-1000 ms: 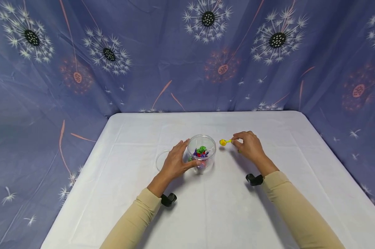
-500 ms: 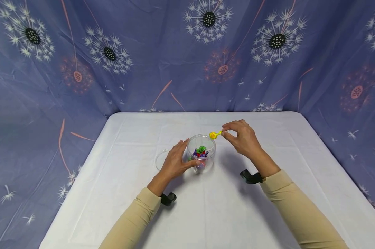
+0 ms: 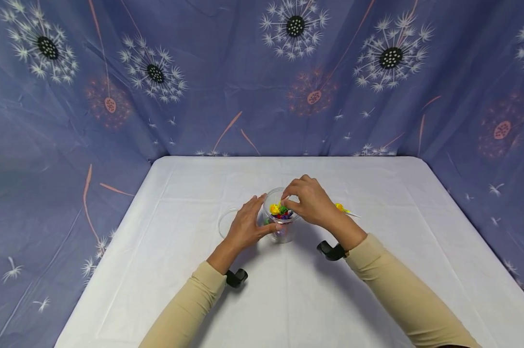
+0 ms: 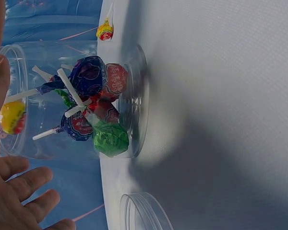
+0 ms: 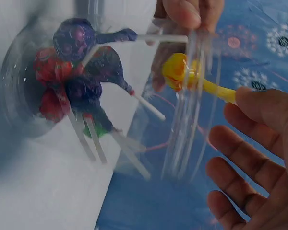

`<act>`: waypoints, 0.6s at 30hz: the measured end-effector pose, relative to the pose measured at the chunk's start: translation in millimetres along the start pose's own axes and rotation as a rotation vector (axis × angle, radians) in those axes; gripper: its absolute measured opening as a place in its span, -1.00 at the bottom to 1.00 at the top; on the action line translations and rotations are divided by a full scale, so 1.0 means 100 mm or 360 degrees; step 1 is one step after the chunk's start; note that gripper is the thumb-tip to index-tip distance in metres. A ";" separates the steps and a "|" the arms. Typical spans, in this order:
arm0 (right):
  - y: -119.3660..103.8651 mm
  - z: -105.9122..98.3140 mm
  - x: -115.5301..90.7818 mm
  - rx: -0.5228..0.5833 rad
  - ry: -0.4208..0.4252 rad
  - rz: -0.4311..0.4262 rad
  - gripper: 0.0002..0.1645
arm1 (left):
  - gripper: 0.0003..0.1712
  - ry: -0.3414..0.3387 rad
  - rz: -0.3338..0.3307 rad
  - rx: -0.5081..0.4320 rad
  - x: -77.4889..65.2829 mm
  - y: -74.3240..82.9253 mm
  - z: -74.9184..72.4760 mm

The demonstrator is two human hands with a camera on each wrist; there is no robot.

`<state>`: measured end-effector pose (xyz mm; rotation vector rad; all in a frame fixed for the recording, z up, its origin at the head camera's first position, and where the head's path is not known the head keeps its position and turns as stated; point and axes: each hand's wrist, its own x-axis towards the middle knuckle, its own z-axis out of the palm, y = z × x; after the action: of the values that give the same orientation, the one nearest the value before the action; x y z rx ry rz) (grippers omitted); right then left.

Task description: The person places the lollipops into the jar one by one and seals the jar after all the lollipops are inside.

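Note:
A clear plastic jar (image 3: 281, 238) stands upright on the table, with lollipops in purple, red and green wrappers inside. My left hand (image 3: 244, 224) holds the jar at its left side, the thumb across the front. At the jar's mouth my right hand (image 3: 311, 203) pinches the wrapped stick end of a yellow lollipop (image 5: 175, 72) between thumb and forefinger. The lollipop's head points down, just inside the rim. In the left wrist view a green lollipop (image 4: 110, 139) and a purple lollipop (image 4: 89, 74) show through the wall, with several white sticks pointing up.
Another yellow lollipop (image 3: 340, 207) with a white stick lies on the table to the right, partly behind the right wrist. The clear round lid (image 3: 221, 224) lies left of the jar, partly behind the left hand. A blue dandelion-print curtain (image 3: 227, 96) hangs behind the white-covered table (image 3: 192, 183).
My right hand has carried the yellow lollipop leftward from beside the jar into its mouth. The other yellow lollipop on the table has come into view. My left hand stays on the jar.

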<state>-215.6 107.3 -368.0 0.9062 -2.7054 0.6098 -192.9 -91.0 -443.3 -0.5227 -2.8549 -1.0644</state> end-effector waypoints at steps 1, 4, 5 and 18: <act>-0.02 0.02 0.01 -0.0019 -0.0031 -0.0001 -0.88 | 0.09 0.0004 0.0010 0.0003 0.00 0.00 0.00; -0.05 0.07 0.04 -0.0067 -0.0095 -0.0003 -0.86 | 0.08 0.0015 0.0036 0.0008 -0.01 0.00 -0.01; -0.06 0.08 0.04 -0.0076 -0.0105 -0.0008 -0.86 | 0.07 0.0019 0.0044 0.0007 0.00 0.00 0.00; -0.07 0.10 0.02 -0.0022 -0.0114 0.0012 -0.81 | 0.09 0.0015 0.0034 0.0010 -0.01 0.00 -0.01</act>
<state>-213.0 96.6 -373.8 0.9323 -2.7736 0.5704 -192.2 -91.6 -442.3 -0.5451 -2.8369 -1.0518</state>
